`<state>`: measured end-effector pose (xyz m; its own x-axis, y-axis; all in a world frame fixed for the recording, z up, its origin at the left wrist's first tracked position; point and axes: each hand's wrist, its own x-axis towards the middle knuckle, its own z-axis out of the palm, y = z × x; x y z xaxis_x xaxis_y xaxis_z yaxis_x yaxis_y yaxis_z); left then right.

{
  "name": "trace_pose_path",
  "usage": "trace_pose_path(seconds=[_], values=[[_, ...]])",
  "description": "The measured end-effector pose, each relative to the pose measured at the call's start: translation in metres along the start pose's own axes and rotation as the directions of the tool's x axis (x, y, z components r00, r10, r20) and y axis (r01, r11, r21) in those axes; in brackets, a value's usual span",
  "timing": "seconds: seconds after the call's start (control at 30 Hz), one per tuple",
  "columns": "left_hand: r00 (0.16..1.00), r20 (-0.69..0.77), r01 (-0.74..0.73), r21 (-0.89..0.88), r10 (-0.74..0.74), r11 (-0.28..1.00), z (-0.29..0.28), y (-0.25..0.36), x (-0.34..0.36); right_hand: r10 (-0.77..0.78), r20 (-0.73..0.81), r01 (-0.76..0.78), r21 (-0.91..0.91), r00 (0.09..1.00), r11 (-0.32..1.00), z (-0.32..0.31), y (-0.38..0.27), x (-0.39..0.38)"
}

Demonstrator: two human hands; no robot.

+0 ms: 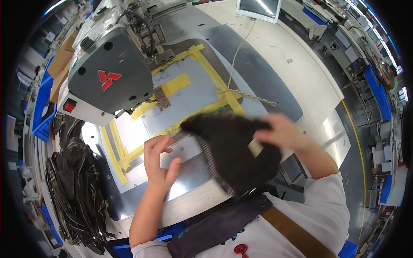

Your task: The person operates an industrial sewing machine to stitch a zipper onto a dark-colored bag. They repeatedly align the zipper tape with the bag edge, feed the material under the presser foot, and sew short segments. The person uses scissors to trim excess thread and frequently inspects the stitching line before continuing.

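My right hand (pixel 282 134) grips a dark fabric piece (pixel 234 150) by its upper right edge. The cloth hangs over the front of the table near my body, blurred by motion, with a striped or zipper-like band along its left edge. A small pale yellow patch (pixel 255 148) shows on it below my fingers. My left hand (pixel 159 161) is apart from the cloth, fingers loosely curved and thumb spread, holding nothing. It hovers over the front of the metal plate (pixel 189 165), beside yellow tape strips (pixel 172 129) that frame the work area of the sewing machine.
The grey sewing machine head (pixel 112 64) stands at the upper left, its presser foot (pixel 161 98) over the plate. A pile of dark fabric pieces (pixel 77 185) lies at the left. Blue bins (pixel 42 114) sit beyond it. A cord (pixel 234 64) runs toward a small screen (pixel 259 7).
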<state>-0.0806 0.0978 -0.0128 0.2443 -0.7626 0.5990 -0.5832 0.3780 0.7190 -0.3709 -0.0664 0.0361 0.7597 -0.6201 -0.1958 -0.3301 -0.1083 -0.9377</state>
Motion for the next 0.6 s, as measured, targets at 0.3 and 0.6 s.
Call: trace_pose_path(seconds=[0.3, 0.6], values=[[0.977, 0.197, 0.046, 0.16, -0.077, 0.986, 0.006, -0.001, 0.006, -0.49, -0.56, -0.266, -0.795, 0.668, 0.545, -0.16, 0.041, 0.021], [0.933, 0.292, -0.31, 0.357, 0.21, 0.881, -0.02, 0.006, 0.003, -0.606, 0.184, 0.509, -0.751, 0.774, 0.422, 0.056, 0.012, 0.098]])
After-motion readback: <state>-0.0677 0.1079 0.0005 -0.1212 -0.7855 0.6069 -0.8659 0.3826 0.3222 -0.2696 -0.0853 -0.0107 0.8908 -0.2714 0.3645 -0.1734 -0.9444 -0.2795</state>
